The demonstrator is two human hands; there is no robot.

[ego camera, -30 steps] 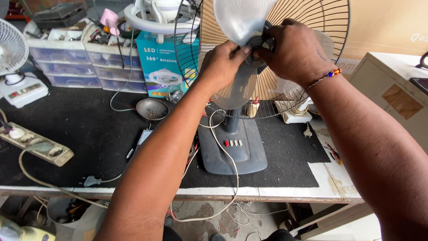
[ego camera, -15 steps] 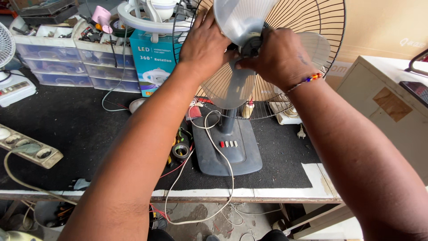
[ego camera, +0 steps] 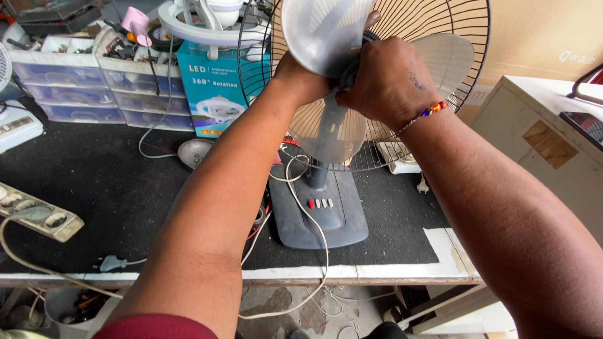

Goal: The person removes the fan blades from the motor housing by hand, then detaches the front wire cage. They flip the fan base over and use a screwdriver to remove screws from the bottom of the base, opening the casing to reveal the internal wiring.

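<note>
A grey table fan stands on the black bench mat, its base (ego camera: 320, 213) carrying a row of buttons. Translucent blades (ego camera: 326, 31) sit in front of the rear wire guard (ego camera: 452, 37); the front guard is off. My right hand (ego camera: 389, 81), with a beaded bracelet at the wrist, is closed over the dark hub at the blades' centre. My left hand (ego camera: 298, 75) reaches in from the left and is mostly hidden behind a blade, apparently gripping the blade assembly near the hub.
A teal product box (ego camera: 213, 94) and clear drawer units (ego camera: 81, 94) line the back. A power strip (ego camera: 38, 216) lies at left, a round metal part (ego camera: 195, 150) behind my left arm, a beige cabinet (ego camera: 546, 150) at right. White cables (ego camera: 314, 251) trail over the bench edge.
Both hands have closed in tighter on the fan's hub, the left slipping behind a blade. The view has shifted slightly down and left.
</note>
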